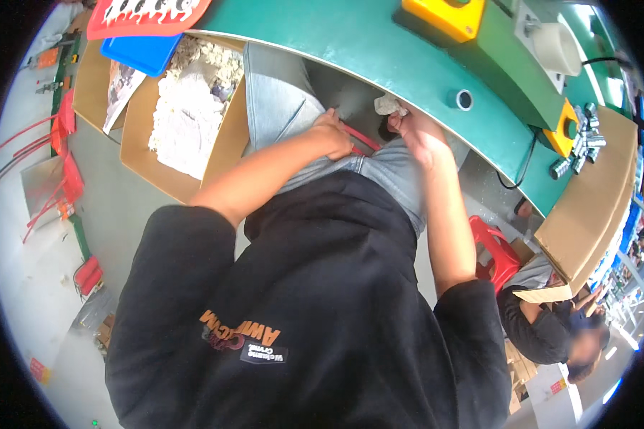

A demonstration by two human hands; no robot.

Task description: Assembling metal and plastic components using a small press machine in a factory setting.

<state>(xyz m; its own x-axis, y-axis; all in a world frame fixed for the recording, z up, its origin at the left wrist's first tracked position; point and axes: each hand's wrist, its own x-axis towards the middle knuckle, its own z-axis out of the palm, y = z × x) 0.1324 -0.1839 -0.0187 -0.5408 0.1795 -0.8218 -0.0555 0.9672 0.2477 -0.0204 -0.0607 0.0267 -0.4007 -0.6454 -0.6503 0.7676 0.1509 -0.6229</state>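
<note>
My left hand [329, 136] is low between my thighs, fingers curled. It sits right beside the red edge of a stool seat [363, 137]; what it holds, if anything, is hidden. At the front edge of the green workbench [322, 39], my right hand [416, 134] pinches a crumpled white cloth or tissue [388, 106]. A short grey metal sleeve [462, 99] stands upright on the bench, just beyond my right hand.
A cardboard box [144, 146] of white material is at my left, near a blue tray [142, 53] and a red tray [142, 27]. A green machine with a yellow switch box [451, 16], several metal sleeves [583, 139] and another box [590, 193] are at right. A person [544, 322] sits beyond.
</note>
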